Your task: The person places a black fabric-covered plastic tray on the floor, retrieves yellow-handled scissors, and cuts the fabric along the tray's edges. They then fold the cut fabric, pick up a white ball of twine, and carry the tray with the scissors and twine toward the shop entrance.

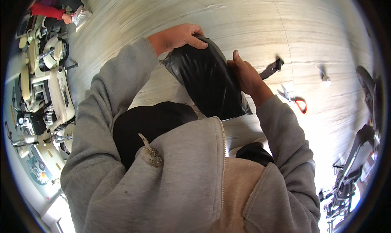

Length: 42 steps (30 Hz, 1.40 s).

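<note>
A bulky package wrapped in shiny black plastic (209,80) is in front of me, tilted, above my knees. My left hand (179,38) grips its far left edge, thumb on top and fingers curled over the end. My right hand (247,75) holds its right side, the thumb pointing up and the other fingers partly hidden by the package. On the floor to the right lie scissors (299,105) with red-orange handles. A crumpled strip of black material (271,69) is just beyond my right hand.
Cream-coloured scooters (55,88) stand along the left side. At the far left, a person in a red sleeve (47,11) reaches to a white shoe (82,19). A small pale object (326,79) lies right on the streaked floor (244,13). Dark wheeled equipment (352,155) lines the right edge.
</note>
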Motion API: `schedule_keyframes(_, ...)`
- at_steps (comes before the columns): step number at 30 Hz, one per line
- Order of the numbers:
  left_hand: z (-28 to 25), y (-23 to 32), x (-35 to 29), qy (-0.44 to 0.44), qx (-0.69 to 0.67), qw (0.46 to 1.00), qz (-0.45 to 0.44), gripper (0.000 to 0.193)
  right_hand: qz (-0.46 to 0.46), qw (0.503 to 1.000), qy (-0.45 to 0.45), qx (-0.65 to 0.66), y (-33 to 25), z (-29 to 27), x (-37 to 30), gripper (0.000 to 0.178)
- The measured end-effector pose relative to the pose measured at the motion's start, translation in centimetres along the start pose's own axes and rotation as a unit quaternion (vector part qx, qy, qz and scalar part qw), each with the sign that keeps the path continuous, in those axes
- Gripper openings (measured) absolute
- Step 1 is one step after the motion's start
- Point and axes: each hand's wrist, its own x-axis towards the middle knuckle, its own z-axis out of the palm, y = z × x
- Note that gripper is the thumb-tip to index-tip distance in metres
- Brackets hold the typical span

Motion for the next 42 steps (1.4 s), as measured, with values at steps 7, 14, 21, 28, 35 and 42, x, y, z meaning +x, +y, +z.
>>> schedule_keyframes(7, -0.3, 1.7, 1.9, 0.025, 0.054, 0.998, -0.018, 0.045, -0.088, 0.975, 0.043, -0.197, -1.0, 0.1, -0.1, 0.047)
schedule_keyframes(14, 0.2, 3.7, 3.2, 0.009, 0.114, 0.992, -0.059, 0.051, -0.062, 0.993, 0.002, -0.096, -1.1, -0.7, -0.4, 0.041)
schedule_keyframes(21, 0.4, 5.7, 4.9, -0.019, 0.117, 0.991, -0.063, 0.055, -0.07, 0.995, -0.022, -0.066, -1.7, -2.1, -0.8, 0.042)
schedule_keyframes(28, 1.3, 9.3, 5.9, -0.005, 0.169, 0.984, -0.05, 0.057, -0.117, 0.99, -0.017, -0.072, -3.6, -3.1, -2.3, 0.052)
schedule_keyframes(35, 3.6, 15.1, 7.3, 0.005, 0.201, 0.979, 0.036, 0.053, -0.168, 0.983, 0.003, -0.08, -7.6, -5.0, -5.6, 0.055)
schedule_keyframes(42, 5.4, 17.9, 5.4, -0.069, 0.167, 0.964, 0.196, 0.032, -0.309, 0.926, 0.074, -0.204, -9.4, -4.8, -8.9, 0.035)
